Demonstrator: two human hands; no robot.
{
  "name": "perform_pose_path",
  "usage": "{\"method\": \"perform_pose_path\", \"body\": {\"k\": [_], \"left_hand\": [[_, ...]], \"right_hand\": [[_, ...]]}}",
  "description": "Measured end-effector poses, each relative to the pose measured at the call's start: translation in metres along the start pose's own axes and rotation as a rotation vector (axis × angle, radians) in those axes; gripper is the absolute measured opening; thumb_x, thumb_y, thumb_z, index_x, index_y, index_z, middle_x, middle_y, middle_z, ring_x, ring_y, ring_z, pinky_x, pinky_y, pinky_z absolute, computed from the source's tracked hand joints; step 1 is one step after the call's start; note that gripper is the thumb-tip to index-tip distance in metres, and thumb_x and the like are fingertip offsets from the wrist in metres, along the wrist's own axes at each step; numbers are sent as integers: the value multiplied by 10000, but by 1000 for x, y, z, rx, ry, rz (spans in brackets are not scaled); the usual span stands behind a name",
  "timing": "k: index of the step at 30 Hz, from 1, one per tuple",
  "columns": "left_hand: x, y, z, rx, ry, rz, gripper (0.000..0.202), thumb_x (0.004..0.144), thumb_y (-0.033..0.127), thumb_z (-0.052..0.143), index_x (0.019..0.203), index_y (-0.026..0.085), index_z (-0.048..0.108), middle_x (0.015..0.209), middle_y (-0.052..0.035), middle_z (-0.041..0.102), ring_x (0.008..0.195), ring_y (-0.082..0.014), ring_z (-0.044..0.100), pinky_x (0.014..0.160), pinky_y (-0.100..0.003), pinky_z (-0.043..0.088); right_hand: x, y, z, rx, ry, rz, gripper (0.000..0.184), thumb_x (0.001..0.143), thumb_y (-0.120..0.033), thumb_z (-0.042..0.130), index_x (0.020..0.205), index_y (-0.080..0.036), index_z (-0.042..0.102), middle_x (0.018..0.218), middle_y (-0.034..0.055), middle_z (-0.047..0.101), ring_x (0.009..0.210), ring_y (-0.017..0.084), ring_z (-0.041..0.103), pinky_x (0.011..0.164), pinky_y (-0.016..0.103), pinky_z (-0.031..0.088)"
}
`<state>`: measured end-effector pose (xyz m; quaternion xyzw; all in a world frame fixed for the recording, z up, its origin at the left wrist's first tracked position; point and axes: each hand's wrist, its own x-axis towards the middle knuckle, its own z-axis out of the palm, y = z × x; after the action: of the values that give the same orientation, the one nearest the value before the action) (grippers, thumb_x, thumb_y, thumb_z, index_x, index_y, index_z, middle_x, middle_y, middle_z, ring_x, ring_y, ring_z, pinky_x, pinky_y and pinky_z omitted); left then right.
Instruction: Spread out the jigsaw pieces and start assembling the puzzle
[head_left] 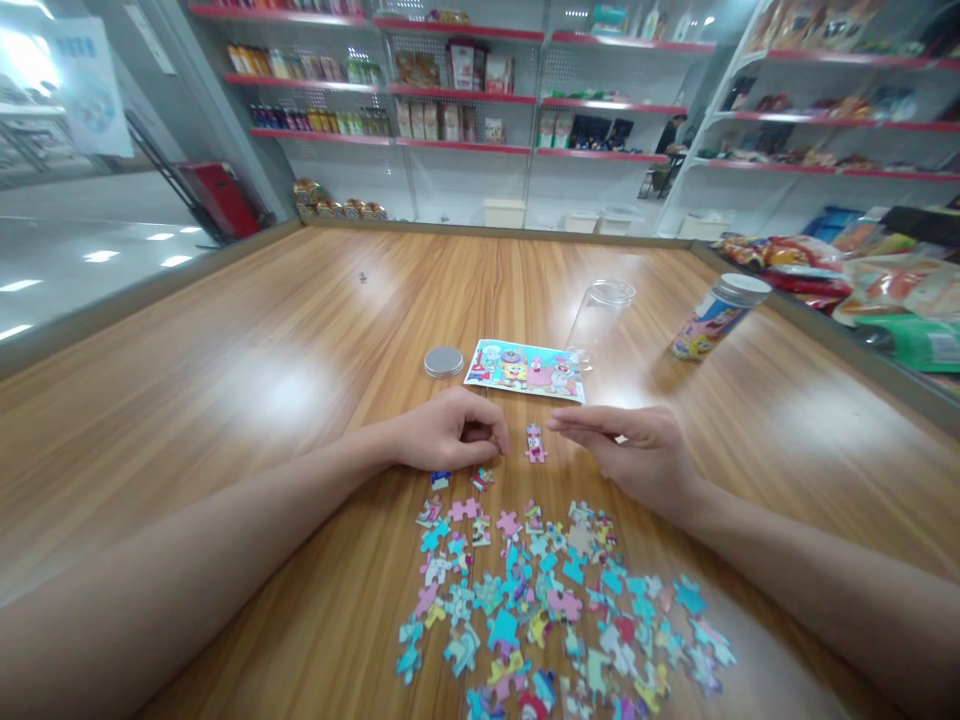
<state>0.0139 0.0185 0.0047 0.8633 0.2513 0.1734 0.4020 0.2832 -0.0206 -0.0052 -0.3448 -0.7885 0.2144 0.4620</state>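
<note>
Between my two hands lies a small joined bit of jigsaw puzzle (535,443), pink with a cartoon face and a blue piece at its top. My left hand (454,430) rests on the table just left of it, fingers curled and thumb close to the index finger; whatever its fingertips hold, if anything, is hidden. To the right of the joined bit, my right hand (637,445) has its fingers stretched out and holds nothing visible. Loose jigsaw pieces (504,630) spread across the table below both hands. A blue piece (440,480) lies just under my left hand.
A cartoon picture sheet (525,370) lies beyond my hands, with a round metal lid (444,361) on its left. Behind it lies a clear plastic tube (600,310). A cartoon-printed canister (716,318) stands at right. Packaged snacks (810,270) sit past the table's right edge.
</note>
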Motion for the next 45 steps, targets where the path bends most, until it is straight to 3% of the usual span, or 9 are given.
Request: {"method": "perform_pose_path", "body": {"k": [4,6,8,12,15,19,34,42,45], "left_hand": [[0,-3,0,26,3,18,130,847,172,622,888,88,712,724,-34,630,605,-90,516,543,-188,376],[-1,-4,0,35,4,34,139,857,182,628,910,93,720,729,-35,636,613,-92,526,551,-190,385],[-1,-3,-1,60,4,56,162,873,196,630,956,103,732,717,-28,626,605,-90,519,552,-191,386],[-2,0,-1,169,3,112,253,915,234,614,1122,150,731,695,-11,610,597,-92,525,580,-203,402],[-1,2,1,290,-2,162,289,927,252,606,1186,185,716,720,-15,638,636,-109,564,637,-226,425],[0,3,3,385,2,215,277,934,235,587,1175,198,719,736,-19,643,662,-120,583,656,-232,434],[0,5,4,412,-7,233,232,943,215,576,1115,190,730,832,-33,687,716,-117,602,688,-228,445],[-2,6,3,500,-19,264,317,965,255,546,1248,229,686,801,-33,649,692,-127,592,652,-234,424],[-2,6,2,504,-40,264,325,973,243,536,1267,239,673,813,-29,655,696,-125,594,650,-232,426]], "right_hand": [[1,-3,-8,50,141,144,82,865,-261,746,930,-235,790,763,-5,774,637,128,709,599,226,566],[-1,-8,-8,-46,159,152,207,930,-291,651,794,-196,775,518,-30,632,425,87,543,424,210,418],[-2,-10,-5,-161,86,160,322,959,-308,587,713,-165,738,450,-43,507,386,70,415,399,225,312],[0,-2,3,-219,-158,202,200,935,-295,603,992,-152,729,580,-43,542,495,84,464,506,227,377],[2,4,4,-317,-309,127,308,922,-276,609,1210,-185,675,692,-23,585,615,118,531,607,249,422],[4,3,2,-422,-413,1,312,943,-294,583,1220,-185,675,816,27,615,756,159,567,705,284,436],[6,-2,0,-374,-427,102,207,926,-339,628,1052,-178,662,751,-10,548,695,139,518,649,265,384],[7,-3,3,-318,-396,104,137,920,-279,624,986,-182,694,745,-6,585,694,126,520,658,253,369],[11,0,1,-192,-390,224,145,894,-297,651,955,-175,701,692,-27,571,640,104,506,613,235,360]]}}
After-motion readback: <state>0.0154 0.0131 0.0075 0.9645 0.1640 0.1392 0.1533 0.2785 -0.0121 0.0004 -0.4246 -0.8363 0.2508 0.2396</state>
